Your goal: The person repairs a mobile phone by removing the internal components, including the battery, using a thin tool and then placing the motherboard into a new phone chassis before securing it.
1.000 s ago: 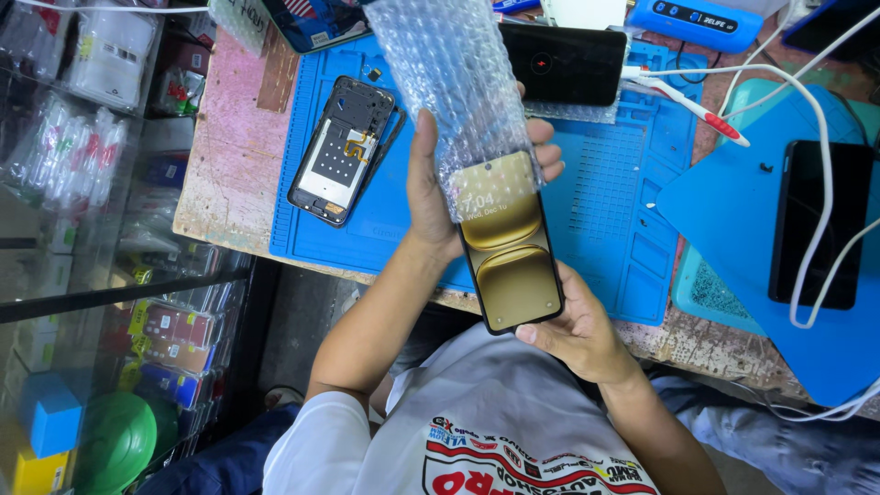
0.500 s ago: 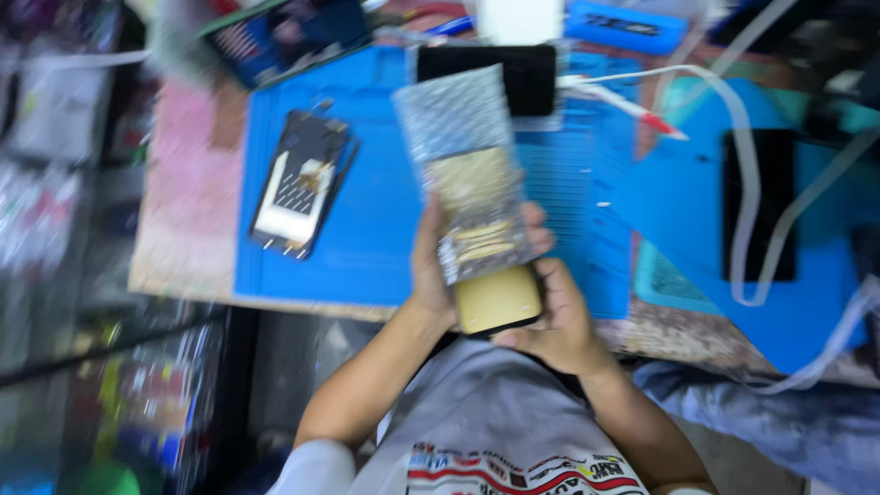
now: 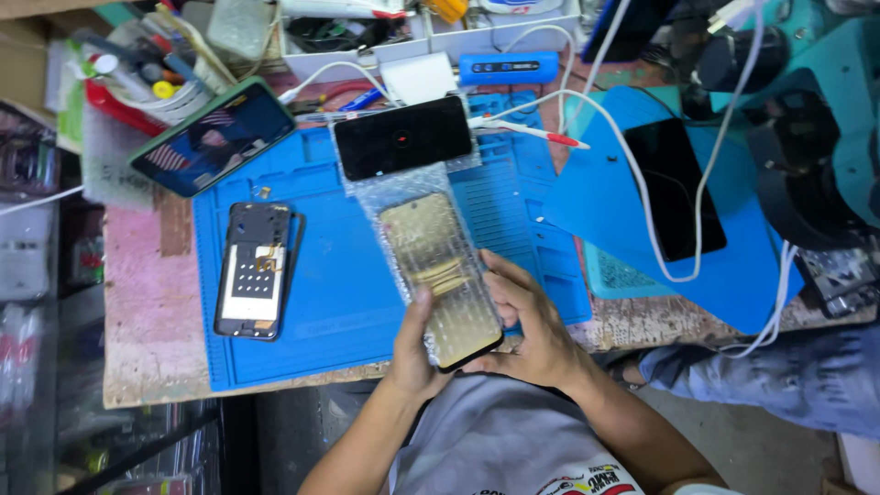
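Both hands, left hand (image 3: 417, 353) and right hand (image 3: 532, 325), fingers closed round flat gold panel (image 3: 442, 275) in bubble-wrap sleeve (image 3: 403, 197).

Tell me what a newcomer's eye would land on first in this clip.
First, the gold phone panel half inside a bubble-wrap sleeve, held by both hands at the centre: left hand beneath, right hand on its right edge. Next, the bright blue work mat below it, with an opened phone frame lying on its left part. A dark phone lies across the mat's top edge.
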